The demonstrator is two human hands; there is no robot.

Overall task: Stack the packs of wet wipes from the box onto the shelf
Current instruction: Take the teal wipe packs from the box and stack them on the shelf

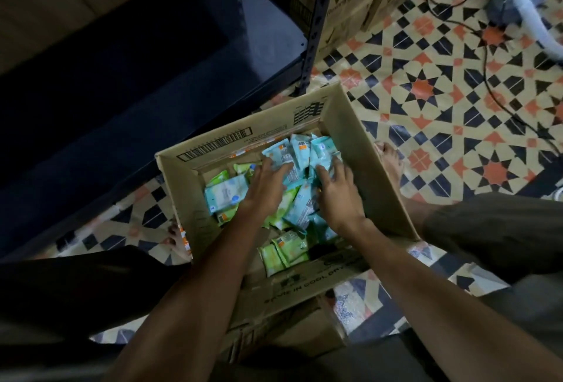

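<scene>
Both hands, left and right, rest spread on wipe packs inside box

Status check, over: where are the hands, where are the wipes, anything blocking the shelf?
Left hand and right hand both down in the box, on the wet wipe packs. Grip unclear. Shelf shows no packs, nothing blocking.

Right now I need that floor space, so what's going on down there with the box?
A person is crouched over an open cardboard box on the tiled floor, both hands down among loose blue and green packs of wet wipes. The left hand lies spread across the blue packs in the middle; the right hand presses on those near the right wall. Neither has lifted a pack yet. The dark shelf beside the box shows no packs on it.
</scene>
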